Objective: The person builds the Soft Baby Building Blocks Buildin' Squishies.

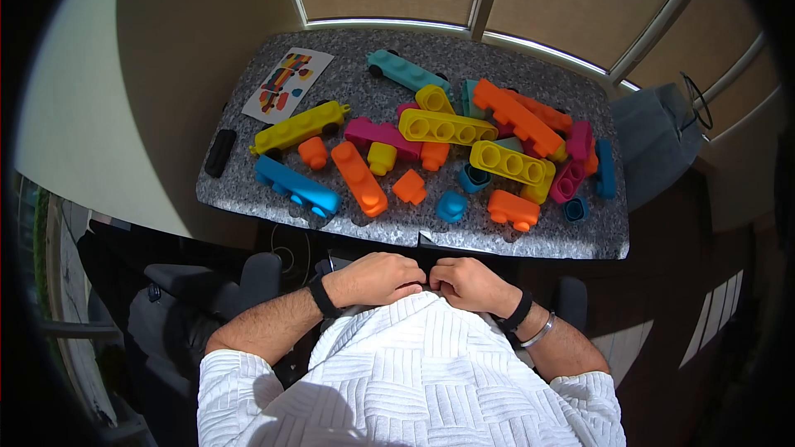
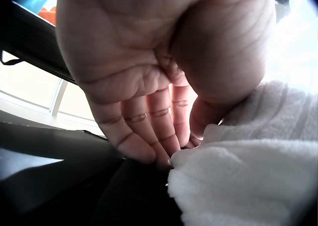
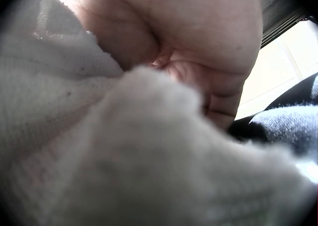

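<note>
Both hands are at the front hem of a white textured shirt (image 1: 414, 356), low in the head view and just short of the table edge. My left hand (image 1: 377, 277) curls its fingers at the hem, and in the left wrist view the thumb and index finger pinch close beside the cloth (image 2: 243, 171). My right hand (image 1: 472, 283) grips the hem from the other side, its fingers bent inward. Cloth (image 3: 144, 136) bunches up toward its palm in the right wrist view, hiding most fingertips.
Beyond the hands stands a grey speckled table (image 1: 373, 236) with several colourful toy blocks, including a yellow wheeled base (image 1: 302, 128) and a blue bar (image 1: 296, 185). A picture card (image 1: 288, 84) and a black case (image 1: 219, 153) lie at left. A bag (image 1: 658, 136) hangs at right.
</note>
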Action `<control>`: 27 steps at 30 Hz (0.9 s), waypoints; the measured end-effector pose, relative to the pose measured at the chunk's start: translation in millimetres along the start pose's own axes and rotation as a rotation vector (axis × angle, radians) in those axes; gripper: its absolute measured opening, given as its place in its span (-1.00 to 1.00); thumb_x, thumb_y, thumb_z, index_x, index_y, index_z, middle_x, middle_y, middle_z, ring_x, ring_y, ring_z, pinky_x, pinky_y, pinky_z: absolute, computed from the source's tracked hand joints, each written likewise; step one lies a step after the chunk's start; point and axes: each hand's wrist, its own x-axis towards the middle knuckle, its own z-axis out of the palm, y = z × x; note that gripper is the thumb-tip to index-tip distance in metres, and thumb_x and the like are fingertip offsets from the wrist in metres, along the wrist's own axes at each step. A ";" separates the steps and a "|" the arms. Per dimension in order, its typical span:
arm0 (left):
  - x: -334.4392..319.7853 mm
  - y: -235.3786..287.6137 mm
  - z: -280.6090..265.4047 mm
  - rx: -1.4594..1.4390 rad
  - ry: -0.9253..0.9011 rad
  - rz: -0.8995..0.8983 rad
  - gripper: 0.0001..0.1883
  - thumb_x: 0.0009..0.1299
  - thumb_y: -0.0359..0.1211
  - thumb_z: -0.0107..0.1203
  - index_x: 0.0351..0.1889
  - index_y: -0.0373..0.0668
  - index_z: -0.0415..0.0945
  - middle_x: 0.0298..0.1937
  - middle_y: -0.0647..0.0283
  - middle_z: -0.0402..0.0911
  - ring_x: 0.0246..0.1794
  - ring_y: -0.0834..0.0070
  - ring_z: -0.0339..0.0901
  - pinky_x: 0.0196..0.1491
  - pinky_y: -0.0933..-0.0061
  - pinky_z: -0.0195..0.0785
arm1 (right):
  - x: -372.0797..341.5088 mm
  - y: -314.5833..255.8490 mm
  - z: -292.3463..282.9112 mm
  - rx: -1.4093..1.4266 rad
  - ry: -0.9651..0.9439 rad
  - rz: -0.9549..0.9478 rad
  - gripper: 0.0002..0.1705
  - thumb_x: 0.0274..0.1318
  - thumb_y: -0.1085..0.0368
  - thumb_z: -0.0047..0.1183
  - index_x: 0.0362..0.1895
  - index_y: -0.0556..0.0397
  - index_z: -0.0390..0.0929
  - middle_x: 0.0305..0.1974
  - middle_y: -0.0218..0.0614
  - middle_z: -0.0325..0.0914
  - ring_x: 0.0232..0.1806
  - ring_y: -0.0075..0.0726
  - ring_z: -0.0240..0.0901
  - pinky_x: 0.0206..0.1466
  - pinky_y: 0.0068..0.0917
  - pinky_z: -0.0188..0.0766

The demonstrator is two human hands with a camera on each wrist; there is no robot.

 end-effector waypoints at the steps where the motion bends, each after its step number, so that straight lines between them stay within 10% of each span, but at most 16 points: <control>1: -0.1 0.0 0.1 -0.001 0.002 -0.001 -0.70 0.71 -0.17 0.19 0.16 -0.19 0.70 -0.04 0.09 0.77 0.02 0.06 0.77 0.09 0.05 0.67 | 0.1 0.0 0.1 -0.001 0.001 -0.002 -0.78 0.08 0.58 0.15 -0.16 0.21 0.71 -0.22 -0.09 0.69 -0.24 0.10 0.72 -0.13 -0.11 0.71; 21: -5.1 4.9 -4.5 0.011 0.041 0.037 -0.69 0.71 -0.15 0.22 0.15 -0.17 0.72 -0.06 0.12 0.78 0.00 0.09 0.77 0.07 0.05 0.67 | -0.6 -4.1 -2.1 -0.006 0.007 0.007 -0.80 0.07 0.55 0.18 -0.18 0.18 0.70 -0.23 -0.10 0.69 -0.21 0.13 0.72 -0.11 -0.07 0.69; 27: -26.2 39.0 -58.2 -0.101 0.343 0.067 -0.72 0.54 -0.27 0.43 0.09 -0.22 0.79 0.03 0.11 0.86 0.02 0.13 0.81 0.11 0.18 0.68 | -11.9 -21.7 -20.6 -0.015 0.096 -0.052 -0.80 0.08 0.52 0.24 -0.16 0.09 0.70 -0.19 -0.20 0.69 -0.15 0.05 0.71 -0.06 -0.10 0.70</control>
